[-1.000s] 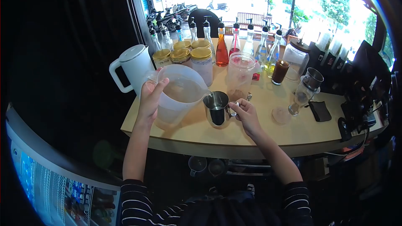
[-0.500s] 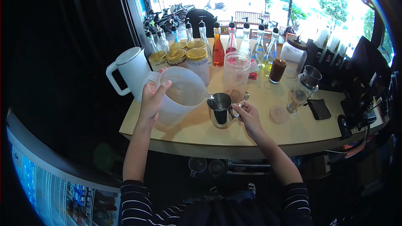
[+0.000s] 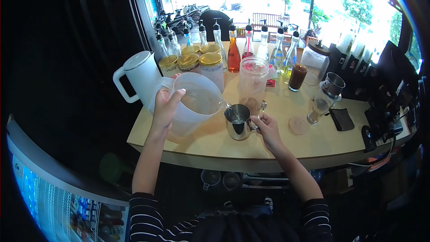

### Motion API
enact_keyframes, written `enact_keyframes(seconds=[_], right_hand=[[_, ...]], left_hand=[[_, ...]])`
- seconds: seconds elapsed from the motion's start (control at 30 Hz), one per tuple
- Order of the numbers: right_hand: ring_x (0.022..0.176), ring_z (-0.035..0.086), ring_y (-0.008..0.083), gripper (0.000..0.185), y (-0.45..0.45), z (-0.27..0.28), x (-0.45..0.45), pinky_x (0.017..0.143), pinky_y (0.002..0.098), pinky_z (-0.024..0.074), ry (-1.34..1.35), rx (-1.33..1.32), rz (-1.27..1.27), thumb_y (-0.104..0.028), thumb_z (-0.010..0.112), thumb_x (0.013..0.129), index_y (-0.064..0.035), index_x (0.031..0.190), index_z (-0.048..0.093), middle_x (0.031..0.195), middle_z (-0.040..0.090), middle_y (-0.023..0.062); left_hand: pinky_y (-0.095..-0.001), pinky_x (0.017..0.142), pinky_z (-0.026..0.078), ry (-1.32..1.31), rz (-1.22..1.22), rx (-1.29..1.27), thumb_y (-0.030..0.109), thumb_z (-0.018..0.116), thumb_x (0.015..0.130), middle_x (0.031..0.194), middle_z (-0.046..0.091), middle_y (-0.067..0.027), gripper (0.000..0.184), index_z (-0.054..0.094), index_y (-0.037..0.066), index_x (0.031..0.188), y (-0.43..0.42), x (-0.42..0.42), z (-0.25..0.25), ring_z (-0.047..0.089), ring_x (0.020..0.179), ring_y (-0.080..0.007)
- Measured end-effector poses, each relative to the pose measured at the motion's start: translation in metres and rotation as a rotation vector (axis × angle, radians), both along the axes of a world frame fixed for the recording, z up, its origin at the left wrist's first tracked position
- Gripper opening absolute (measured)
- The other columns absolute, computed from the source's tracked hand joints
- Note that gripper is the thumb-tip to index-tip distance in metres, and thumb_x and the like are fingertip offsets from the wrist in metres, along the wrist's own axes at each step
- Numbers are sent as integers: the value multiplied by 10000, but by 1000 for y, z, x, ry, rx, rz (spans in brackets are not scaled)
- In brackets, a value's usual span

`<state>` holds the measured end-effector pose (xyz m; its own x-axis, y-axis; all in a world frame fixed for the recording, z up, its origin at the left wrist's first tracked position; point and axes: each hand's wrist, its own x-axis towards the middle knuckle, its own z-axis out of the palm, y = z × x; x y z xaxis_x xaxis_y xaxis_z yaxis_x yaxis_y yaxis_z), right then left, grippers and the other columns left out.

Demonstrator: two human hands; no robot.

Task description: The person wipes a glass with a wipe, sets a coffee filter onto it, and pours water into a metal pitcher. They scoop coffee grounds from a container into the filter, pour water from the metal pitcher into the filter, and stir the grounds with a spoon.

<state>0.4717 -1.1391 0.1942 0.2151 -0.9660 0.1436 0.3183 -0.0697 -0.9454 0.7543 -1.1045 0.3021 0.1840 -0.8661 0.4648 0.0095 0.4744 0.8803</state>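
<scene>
My left hand (image 3: pixel 166 107) is closed round the handle of a large translucent plastic pitcher (image 3: pixel 190 123), tilted to the right. Clear liquid runs from its spout into a steel milk jug (image 3: pixel 238 131) just below. The fingers of my right hand (image 3: pixel 267 131) grip that jug's handle. Behind the jug stands a clear plastic jar (image 3: pixel 254 78) with some brown powder low inside. A white lidded jug (image 3: pixel 142 77) stands left of the pitcher, partly hidden by it.
Gold-lidded jars (image 3: pixel 211 59) and a row of pump bottles, one amber (image 3: pixel 234 54), line the back of the counter. To the right are a glass of brown drink (image 3: pixel 297 78), a metal drip filter on a glass (image 3: pixel 332 85), a round lid (image 3: pixel 298 125) and a dark cloth (image 3: pixel 341 119).
The milk jug has shifted slightly right and down with my right hand. The stream from the pitcher now shows more plainly inside it. My left hand keeps its hold.
</scene>
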Motion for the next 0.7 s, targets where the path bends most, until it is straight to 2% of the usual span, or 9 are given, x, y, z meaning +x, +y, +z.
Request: enact_keyframes(seconds=[0.1, 0.37, 0.43, 0.53, 0.67, 0.7], right_hand=[[603, 516, -3, 149, -1, -4, -2, 492, 146, 321, 4, 5, -5, -180, 663, 877, -79, 811, 576, 756, 646, -7], [630, 534, 0, 130, -2, -10, -5, 511, 146, 331, 6, 9, 8, -168, 659, 878, -64, 845, 586, 781, 659, 3], [574, 447, -35, 97, -1, -10, -3, 480, 133, 284, 6, 12, -8, -170, 657, 880, -83, 894, 618, 773, 623, -55], [570, 442, -35, 98, -1, -12, -4, 480, 133, 283, 8, 19, -9, -168, 661, 876, -80, 900, 623, 776, 624, -56], [568, 441, -34, 102, -1, -12, -4, 480, 133, 284, 4, 17, -7, -168, 663, 874, -78, 906, 627, 778, 626, -58], [607, 496, -12, 108, -2, -12, -4, 502, 140, 316, 2, 25, -8, -161, 661, 875, -68, 877, 605, 790, 647, -20]], left_hand=[[-326, 1082, 289, -40, -1, 17, 65, 561, 852, 1323, 495, -127, 498, 407, -47, 1313, -2, 0, -1, 445, 1246, -188], [-327, 1049, 346, -47, -30, 31, 47, 547, 850, 1305, 502, -131, 491, 410, -57, 1310, 1, -7, 4, 461, 1226, -187], [-330, 1049, 351, -48, -31, 32, 45, 547, 849, 1306, 500, -134, 491, 410, -60, 1309, -1, -6, 3, 461, 1226, -189], [-335, 1046, 363, -45, -23, 35, 42, 545, 849, 1310, 493, -139, 493, 406, -66, 1309, -2, -5, 2, 459, 1228, -194], [-338, 1044, 371, -36, -35, 44, 41, 543, 850, 1316, 485, -144, 498, 398, -73, 1313, 2, -9, 6, 460, 1228, -197], [-338, 1044, 371, -36, -34, 44, 41, 543, 850, 1316, 485, -144, 498, 398, -73, 1313, 1, -8, 4, 460, 1228, -197]])
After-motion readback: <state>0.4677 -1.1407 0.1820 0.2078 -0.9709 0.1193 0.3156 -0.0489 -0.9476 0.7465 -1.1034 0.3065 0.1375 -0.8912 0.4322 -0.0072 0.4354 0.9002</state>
